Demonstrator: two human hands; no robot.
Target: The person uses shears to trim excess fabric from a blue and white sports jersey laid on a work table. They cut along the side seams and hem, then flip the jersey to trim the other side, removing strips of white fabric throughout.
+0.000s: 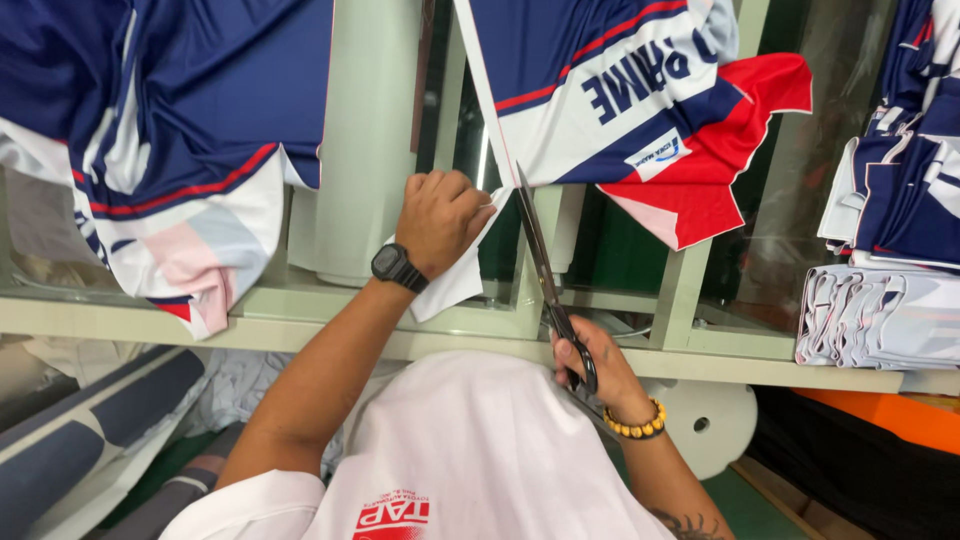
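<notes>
Your left hand (440, 220) has its fingers (452, 188) clenched on the white fabric edge (455, 285); your right hand (590, 365) grips the scissors (545, 275), blades touching the printed fabric (620, 100).

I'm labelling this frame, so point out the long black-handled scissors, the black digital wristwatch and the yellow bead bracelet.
Long black-handled steel scissors (541, 262): head view, middle of the blades.
Black digital wristwatch (397, 266): head view, the watch face on the left wrist.
Yellow bead bracelet (638, 424): head view, beads on the right wrist.

Scissors (545, 275) at printed fabric (640, 110) edge
</notes>
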